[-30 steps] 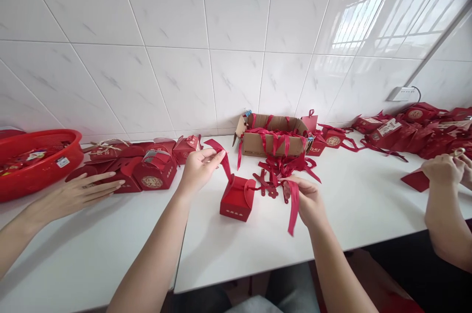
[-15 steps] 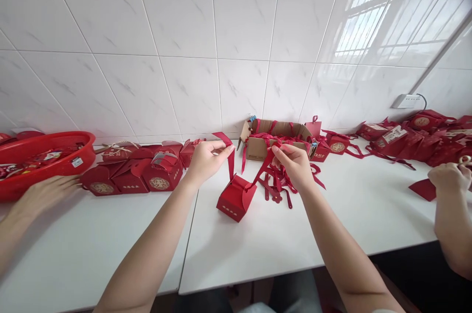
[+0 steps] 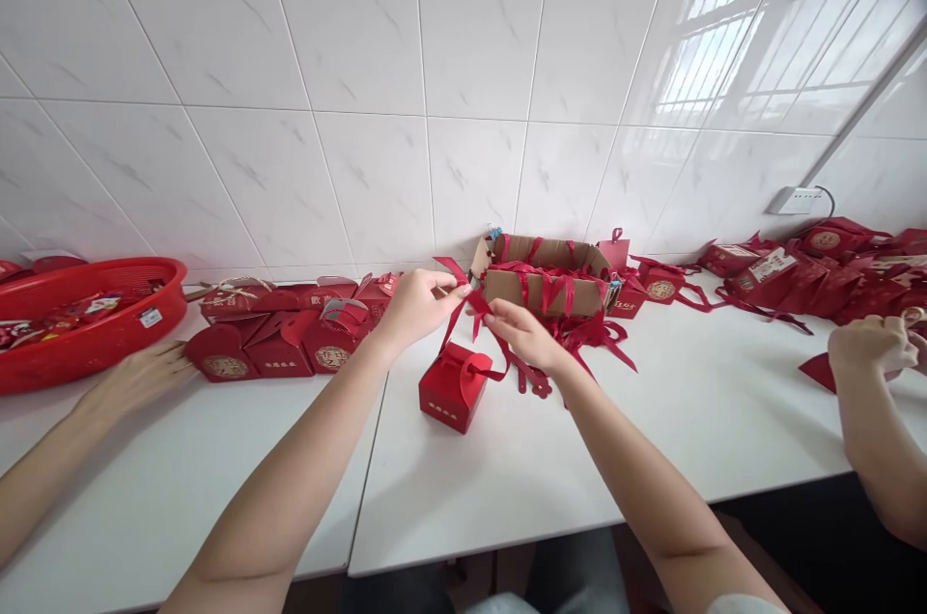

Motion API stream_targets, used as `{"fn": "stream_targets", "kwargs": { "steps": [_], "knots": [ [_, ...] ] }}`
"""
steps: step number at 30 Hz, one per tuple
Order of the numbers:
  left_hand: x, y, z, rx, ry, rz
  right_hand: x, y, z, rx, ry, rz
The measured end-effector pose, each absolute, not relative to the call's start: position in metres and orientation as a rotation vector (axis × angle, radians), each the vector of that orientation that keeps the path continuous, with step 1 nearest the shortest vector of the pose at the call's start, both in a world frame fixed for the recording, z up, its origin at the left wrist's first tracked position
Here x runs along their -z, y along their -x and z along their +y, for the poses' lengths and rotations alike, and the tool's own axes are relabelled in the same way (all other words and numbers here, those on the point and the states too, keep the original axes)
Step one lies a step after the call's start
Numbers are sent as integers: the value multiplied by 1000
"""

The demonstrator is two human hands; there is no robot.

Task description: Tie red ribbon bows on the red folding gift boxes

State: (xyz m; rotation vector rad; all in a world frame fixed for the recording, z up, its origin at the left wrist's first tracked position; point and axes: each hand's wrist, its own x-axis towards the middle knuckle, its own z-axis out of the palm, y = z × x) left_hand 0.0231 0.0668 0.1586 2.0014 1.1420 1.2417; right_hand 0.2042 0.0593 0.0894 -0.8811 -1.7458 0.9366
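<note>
A small red gift box (image 3: pixel 450 394) with pale lettering sits upright on the white table, a red ribbon (image 3: pixel 450 324) threaded through its top. Above it, my left hand (image 3: pixel 426 307) pinches one end of this ribbon. My right hand (image 3: pixel 522 332) is closed on the other end, just right of my left. The two ends come together and cross between my fingertips. Behind my right hand lies a heap of loose ribbons and red tags (image 3: pixel 590 334), partly hidden by that hand.
An open cardboard box (image 3: pixel 507 289) draped with ribbons stands against the tiled wall. Left are finished red boxes (image 3: pixel 282 344), a co-worker's hand (image 3: pixel 149 377) touching them, and a red plastic basket (image 3: pixel 163 305). At right, another person's hands (image 3: pixel 873 344) work near piled red boxes (image 3: pixel 832 276).
My right hand has moved left, bringing its ribbon end to my left hand. The gift box has turned and shifted slightly left. The co-worker's hand at left has pushed the row of boxes rightward.
</note>
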Motion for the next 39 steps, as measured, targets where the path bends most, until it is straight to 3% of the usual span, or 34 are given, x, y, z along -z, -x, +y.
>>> {"fn": "stream_targets", "kwargs": {
  "steps": [7,14,21,27,39],
  "knots": [
    [-159,-14,72,-1265,-2080,1218,-41,-172,68,-925,861,-1779],
    [-167,1,73,-1310,-1915,1400,-27,-169,68,-936,840,-1698],
    [-172,10,72,-1400,-1813,1286,-68,-184,68,-874,811,-1420],
    [-177,9,74,-1485,-1814,1164,-109,-198,67,-1061,667,-1168],
    [-175,-5,87,-1687,-1606,974,-133,-198,74,-950,734,-1229]
  ]
}}
